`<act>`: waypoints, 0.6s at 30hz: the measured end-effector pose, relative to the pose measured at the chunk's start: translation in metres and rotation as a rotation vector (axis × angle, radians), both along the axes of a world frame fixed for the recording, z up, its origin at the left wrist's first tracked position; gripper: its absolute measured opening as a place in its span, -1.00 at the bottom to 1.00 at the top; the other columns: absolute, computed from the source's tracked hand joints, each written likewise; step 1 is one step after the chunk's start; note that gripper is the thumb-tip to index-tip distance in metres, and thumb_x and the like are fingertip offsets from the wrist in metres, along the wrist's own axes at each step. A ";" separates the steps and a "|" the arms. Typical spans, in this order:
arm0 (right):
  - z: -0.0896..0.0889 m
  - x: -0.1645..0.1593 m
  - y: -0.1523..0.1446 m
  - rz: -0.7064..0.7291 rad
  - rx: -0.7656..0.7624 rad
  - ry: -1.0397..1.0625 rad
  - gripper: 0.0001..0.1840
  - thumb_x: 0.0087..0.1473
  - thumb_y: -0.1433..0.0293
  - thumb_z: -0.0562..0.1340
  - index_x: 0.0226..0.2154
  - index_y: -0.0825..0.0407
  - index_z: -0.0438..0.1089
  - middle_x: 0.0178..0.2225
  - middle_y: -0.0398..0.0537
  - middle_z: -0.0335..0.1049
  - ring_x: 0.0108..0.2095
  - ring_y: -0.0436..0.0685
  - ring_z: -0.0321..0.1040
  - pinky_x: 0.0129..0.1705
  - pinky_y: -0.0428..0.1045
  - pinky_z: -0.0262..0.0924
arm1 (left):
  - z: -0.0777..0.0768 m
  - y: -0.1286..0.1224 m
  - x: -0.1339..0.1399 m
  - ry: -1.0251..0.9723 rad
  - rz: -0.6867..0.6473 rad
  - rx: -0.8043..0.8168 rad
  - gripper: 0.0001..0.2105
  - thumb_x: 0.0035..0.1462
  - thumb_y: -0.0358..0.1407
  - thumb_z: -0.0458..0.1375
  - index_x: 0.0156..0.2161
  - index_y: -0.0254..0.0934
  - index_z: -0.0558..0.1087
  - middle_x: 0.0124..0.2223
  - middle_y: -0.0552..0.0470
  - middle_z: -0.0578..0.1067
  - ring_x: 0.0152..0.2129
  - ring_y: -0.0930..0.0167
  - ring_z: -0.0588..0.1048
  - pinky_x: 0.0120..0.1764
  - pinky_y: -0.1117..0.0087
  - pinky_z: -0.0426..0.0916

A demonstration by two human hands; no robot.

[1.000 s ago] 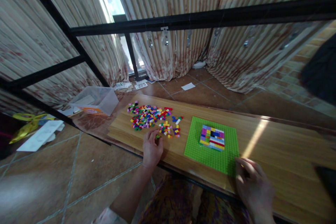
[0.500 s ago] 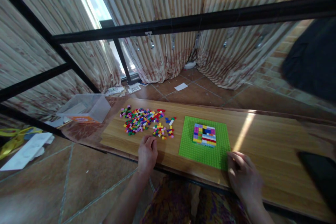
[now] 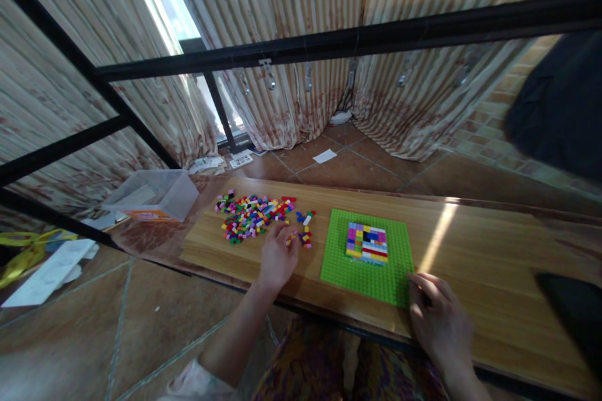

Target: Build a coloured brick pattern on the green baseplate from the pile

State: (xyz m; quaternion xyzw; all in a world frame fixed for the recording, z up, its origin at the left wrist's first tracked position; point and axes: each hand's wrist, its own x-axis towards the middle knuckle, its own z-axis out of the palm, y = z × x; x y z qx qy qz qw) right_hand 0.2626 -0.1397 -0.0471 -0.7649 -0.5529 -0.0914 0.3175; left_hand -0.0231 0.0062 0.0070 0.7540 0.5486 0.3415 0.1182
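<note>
My left hand (image 3: 279,255) reaches over small loose toy bricks (image 3: 305,237); its bent fingers look apart, with yellow and pink bricks showing beside the fingertips. The larger pile of mixed bricks (image 3: 249,216) lies just beyond and to the left. On the green studded baseplate (image 3: 338,263) sits a low, multicoloured brick build (image 3: 371,243), roughly square. At the plate's near right corner, my right hand (image 3: 439,316) rests with curled fingers pressed together. A tiny yellowish spot shows at its fingertips, too small to name.
All this lies on a long wooden board (image 3: 489,263). A clear plastic box (image 3: 174,194) stands past its left end, and a dark flat object (image 3: 569,307) is at the right. A black metal rail (image 3: 329,47) crosses above, before striped curtains (image 3: 291,100).
My left hand has moved right and forward, from the near edge of the bricks to over the small cluster. My right hand stays at the baseplate corner.
</note>
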 end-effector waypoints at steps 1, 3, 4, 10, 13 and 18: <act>0.000 0.000 0.000 0.003 -0.003 -0.007 -0.71 0.19 0.24 0.09 -0.26 -0.01 0.48 -0.16 -0.05 0.50 -0.26 0.15 0.44 -0.32 -0.02 0.25 | 0.005 0.006 0.008 0.072 -0.016 -0.005 -0.85 0.17 -0.44 0.11 -0.18 -0.23 0.48 -0.14 -0.04 0.50 -0.16 0.36 0.48 -0.03 0.33 0.38; 0.000 0.000 0.000 -0.004 -0.010 -0.022 -0.72 0.19 0.25 0.09 -0.26 -0.01 0.48 -0.16 -0.04 0.49 -0.26 0.14 0.44 -0.32 -0.03 0.25 | 0.015 0.020 0.024 0.238 -0.015 -0.043 -0.86 0.18 -0.39 0.11 -0.16 -0.25 0.48 -0.15 -0.06 0.52 -0.14 0.32 0.48 -0.01 0.30 0.36; 0.000 0.000 0.000 -0.009 -0.013 -0.025 -0.72 0.19 0.25 0.09 -0.26 0.00 0.48 -0.16 -0.04 0.49 -0.26 0.14 0.45 -0.33 -0.03 0.24 | 0.018 0.026 0.031 0.324 -0.005 -0.077 -0.86 0.19 -0.36 0.11 -0.17 -0.26 0.48 -0.15 -0.08 0.53 -0.14 0.30 0.48 -0.03 0.28 0.36; 0.003 -0.003 0.000 -0.016 -0.031 -0.004 -0.72 0.20 0.27 0.09 -0.24 -0.01 0.48 -0.16 -0.05 0.49 -0.25 0.12 0.45 -0.32 -0.03 0.25 | 0.025 0.048 0.052 0.593 0.069 -0.229 -0.81 0.19 -0.35 0.07 -0.13 -0.33 0.48 -0.21 -0.19 0.55 -0.12 0.22 0.52 -0.10 0.30 0.38; 0.003 -0.003 0.001 -0.010 -0.032 0.014 -0.73 0.20 0.27 0.09 -0.24 -0.01 0.48 -0.14 -0.05 0.49 -0.24 0.12 0.45 -0.30 -0.03 0.26 | 0.028 0.047 0.051 0.624 0.086 -0.271 -0.79 0.19 -0.40 0.05 -0.11 -0.32 0.47 -0.22 -0.18 0.56 -0.14 0.23 0.53 -0.15 0.33 0.38; 0.002 -0.003 0.001 0.009 -0.011 0.043 -0.74 0.20 0.28 0.09 -0.23 0.00 0.47 -0.14 -0.03 0.49 -0.24 0.12 0.44 -0.26 -0.02 0.28 | 0.037 0.033 0.046 0.461 0.061 -0.257 -0.81 0.20 -0.39 0.05 -0.14 -0.26 0.49 -0.24 -0.09 0.58 -0.26 0.32 0.55 -0.21 0.38 0.37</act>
